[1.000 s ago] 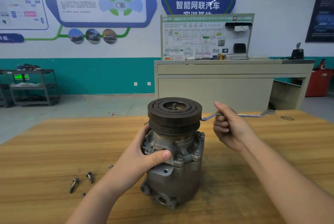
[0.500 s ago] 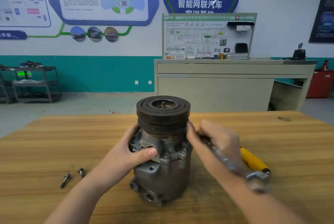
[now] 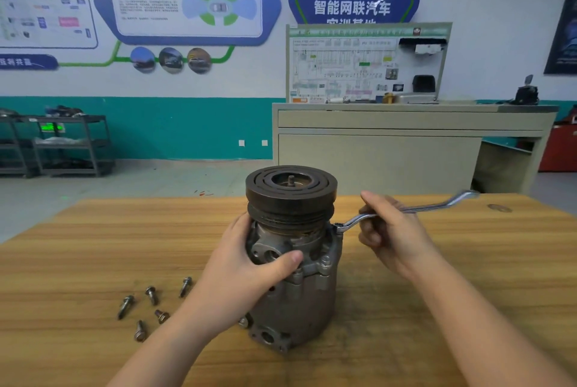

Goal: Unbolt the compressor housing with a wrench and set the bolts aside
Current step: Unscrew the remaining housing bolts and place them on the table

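A grey metal compressor (image 3: 296,299) stands upright on the wooden table (image 3: 468,277), its dark pulley (image 3: 290,196) on top. My left hand (image 3: 249,264) grips the housing from the left, thumb across its front. My right hand (image 3: 390,230) holds a silver ring wrench (image 3: 406,209) by its shaft. The wrench's ring end sits at the housing's upper right edge, just under the pulley; the bolt there is hidden. Several loose bolts (image 3: 152,294) lie on the table left of the compressor.
Behind the table stands a beige cabinet (image 3: 390,149) with a diagram board. A dark shelf cart (image 3: 62,146) is at the far left by the teal wall. A knot marks the table's far right (image 3: 499,208).
My right hand swung from close against the housing out to the right, with the wrench handle now pointing right and away. The yellow-handled tool seen under my right hand is out of sight.
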A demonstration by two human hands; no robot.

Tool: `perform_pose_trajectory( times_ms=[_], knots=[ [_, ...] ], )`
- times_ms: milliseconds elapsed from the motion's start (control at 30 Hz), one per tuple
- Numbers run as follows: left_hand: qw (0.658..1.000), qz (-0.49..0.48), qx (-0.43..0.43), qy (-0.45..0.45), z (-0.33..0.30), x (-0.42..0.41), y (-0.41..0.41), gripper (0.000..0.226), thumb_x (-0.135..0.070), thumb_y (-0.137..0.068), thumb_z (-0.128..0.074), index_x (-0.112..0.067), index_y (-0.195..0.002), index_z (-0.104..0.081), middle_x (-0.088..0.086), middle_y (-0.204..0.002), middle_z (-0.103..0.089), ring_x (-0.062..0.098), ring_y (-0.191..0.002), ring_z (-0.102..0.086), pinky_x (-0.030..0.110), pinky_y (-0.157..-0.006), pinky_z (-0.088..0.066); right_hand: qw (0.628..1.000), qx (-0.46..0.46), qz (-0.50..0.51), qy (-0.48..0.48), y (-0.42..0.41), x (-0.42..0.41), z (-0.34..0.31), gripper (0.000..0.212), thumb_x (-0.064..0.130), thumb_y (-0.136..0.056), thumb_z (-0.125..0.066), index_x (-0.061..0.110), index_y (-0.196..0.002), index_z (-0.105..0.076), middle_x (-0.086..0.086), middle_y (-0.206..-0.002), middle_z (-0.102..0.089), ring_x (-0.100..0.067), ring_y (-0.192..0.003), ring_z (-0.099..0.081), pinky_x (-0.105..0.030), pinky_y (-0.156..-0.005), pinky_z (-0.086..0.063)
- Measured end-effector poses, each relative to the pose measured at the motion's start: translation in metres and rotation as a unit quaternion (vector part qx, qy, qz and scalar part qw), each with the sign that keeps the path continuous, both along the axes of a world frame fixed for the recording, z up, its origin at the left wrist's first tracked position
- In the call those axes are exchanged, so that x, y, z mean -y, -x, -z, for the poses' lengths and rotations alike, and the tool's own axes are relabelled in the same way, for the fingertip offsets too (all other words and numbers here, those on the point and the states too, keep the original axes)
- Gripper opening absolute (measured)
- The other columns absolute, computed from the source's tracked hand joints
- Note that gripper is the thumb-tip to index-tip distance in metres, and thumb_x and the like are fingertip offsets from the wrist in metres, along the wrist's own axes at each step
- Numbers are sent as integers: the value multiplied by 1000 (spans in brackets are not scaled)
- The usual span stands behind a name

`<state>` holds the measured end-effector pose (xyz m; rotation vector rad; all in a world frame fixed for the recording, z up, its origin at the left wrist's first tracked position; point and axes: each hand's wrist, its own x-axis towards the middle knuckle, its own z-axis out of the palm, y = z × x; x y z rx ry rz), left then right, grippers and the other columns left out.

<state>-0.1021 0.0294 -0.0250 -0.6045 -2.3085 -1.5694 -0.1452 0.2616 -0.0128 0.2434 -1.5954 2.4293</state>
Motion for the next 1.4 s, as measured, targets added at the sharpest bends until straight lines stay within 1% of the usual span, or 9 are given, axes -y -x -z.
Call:
perform_pose_trajectory(
  times_ms=[200,367,500,733,867,967,1100,1233,1400],
  knots=[
    [1000,23,7,-1,-2,4,1,51,-65,-58,-71,-73,-103,-49,-34,-114,-62,-13,-106,-57,10,-82,-46,978,48,50,199,5,0,2,27,22,-85,-67,13,-67,-50,-2,-45,-48,-5,-30,-35,-12,-29,-24],
    [1000,29,2,-8,-1,6,1,57,-62,-60,-72,-54,-113,-54,-31,-116,-62,-12,-107,-58,0,-78,-43,978,-89,180,-58,-19,8,-2,46,9,-91,-61,16,-48,-46,-6,-40,-47,-12,-29,-35,-16,-35,-26],
    [1000,21,7,-3,0,7,2,62,-66,-59,-71,-55,-116,-52,-29,-120,-61,-11,-110,-57,10,-85,-45,891,-221,300,-258,-34,20,0,43,12,-89,-63,3,-54,-40,-13,-50,-46,-8,-41,-39,-18,-43,-31],
    [1000,13,11,6,1,7,2,53,-68,-57,-69,-64,-108,-52,-33,-116,-60,-13,-107,-56,3,-80,-44,765,-364,356,-395,-45,40,8,43,25,-92,-56,27,-61,-27,9,-50,-23,-10,-48,-29,-15,-47,-21],
    [1000,14,13,6,0,7,2,50,-68,-58,-69,-67,-105,-52,-32,-117,-61,-12,-108,-56,10,-83,-45,746,-374,359,-419,-42,41,3,45,22,-89,-53,35,-61,-21,11,-47,-28,-3,-46,-30,-12,-45,-20],
    [1000,13,14,0,1,7,2,53,-67,-58,-70,-61,-108,-53,-30,-117,-62,-11,-108,-57,11,-84,-45,839,-343,251,-340,-34,25,0,48,11,-83,-59,33,-52,-31,14,-47,-35,1,-45,-32,-7,-47,-22],
    [1000,11,21,-3,2,6,2,60,-67,-58,-70,-53,-114,-54,-26,-121,-62,-6,-112,-58,24,-94,-48,981,-133,82,-119,-11,4,-5,46,8,-83,-66,22,-45,-44,3,-41,-38,-10,-37,-33,-17,-40,-27],
    [1000,10,19,-9,2,6,2,60,-65,-59,-71,-53,-115,-54,-26,-121,-61,-5,-113,-57,30,-99,-48,997,14,-63,35,-1,-1,-2,24,21,-70,-71,16,-59,-49,0,-45,-40,-7,-32,-33,-15,-33,-23],
    [999,18,24,-11,2,6,2,67,-63,-59,-72,-47,-121,-54,-20,-124,-62,-1,-116,-58,37,-102,-47,986,9,70,150,-1,-1,2,35,21,-74,-74,16,-60,-43,0,-41,-42,-5,-29,-34,-12,-32,-22]
  ],
)
